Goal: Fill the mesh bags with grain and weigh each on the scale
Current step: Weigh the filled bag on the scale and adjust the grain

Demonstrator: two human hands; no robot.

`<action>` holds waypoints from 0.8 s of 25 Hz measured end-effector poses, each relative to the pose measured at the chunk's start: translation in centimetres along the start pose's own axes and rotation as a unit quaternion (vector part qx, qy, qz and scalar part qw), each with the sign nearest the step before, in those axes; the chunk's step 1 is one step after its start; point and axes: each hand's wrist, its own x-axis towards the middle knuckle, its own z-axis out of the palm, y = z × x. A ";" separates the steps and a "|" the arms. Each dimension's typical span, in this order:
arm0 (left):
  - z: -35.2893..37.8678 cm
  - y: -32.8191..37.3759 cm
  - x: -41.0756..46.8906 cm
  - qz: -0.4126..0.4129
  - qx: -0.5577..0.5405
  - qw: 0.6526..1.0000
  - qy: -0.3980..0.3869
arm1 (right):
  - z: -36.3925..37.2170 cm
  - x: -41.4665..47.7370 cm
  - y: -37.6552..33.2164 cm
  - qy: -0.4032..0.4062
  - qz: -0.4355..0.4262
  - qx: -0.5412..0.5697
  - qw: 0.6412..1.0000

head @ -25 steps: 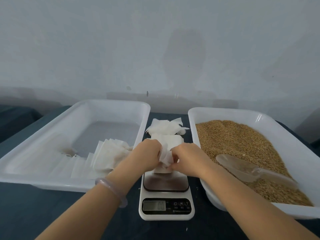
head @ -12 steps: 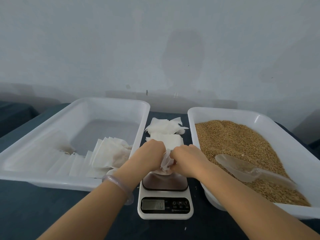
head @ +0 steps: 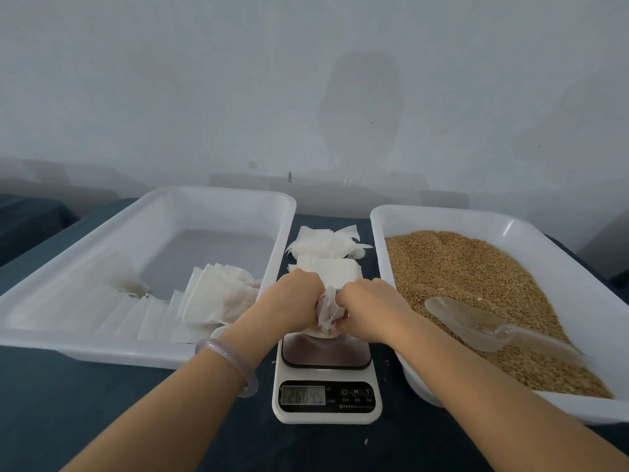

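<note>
2 trays: white plastic, side by side on the surface, with the scale between their near ends.
Left tray (head: 218, 199): holds a row of white bags (head: 218, 298) leaning against one another along its near side.
Right tray (head: 442, 214): filled with golden-brown grain (head: 459, 267); a clear plastic scoop (head: 476, 321) lies on the grain near the front, handle toward the right.
Mesh bag (head: 328, 310): white, thin and crumpled at the top, held between both hands over the rear of the scale's platform, its lower end touching the platform.
Left hand (head: 292, 301): fingers curled, gripping the bag's left side; a pale bracelet (head: 231, 362) circles the wrist.
Right hand (head: 371, 311): fingers curled, gripping the bag's right side.
Scale (head: 326, 400): white body, dark glossy platform, lit display with digits too blurred to read.
Spare bags (head: 326, 247): a loose white pile on the surface behind the scale, between the trays.
Surface (head: 102, 403): dark blue-green cloth, a few stray grains beside the scale.
Room: plain pale wall (head: 306, 97) with faint stains.
</note>
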 end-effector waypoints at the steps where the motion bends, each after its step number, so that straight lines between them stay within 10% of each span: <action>1: -0.1 0.0 -0.1 0.003 0.001 1.000 0.000 | 0.1 0.0 0.0 0.001 -0.001 0.000 1.000; 20: -0.1 -2.9 -2.8 -0.013 -0.326 0.938 0.117 | -1.0 -1.2 2.0 0.052 0.026 0.355 0.933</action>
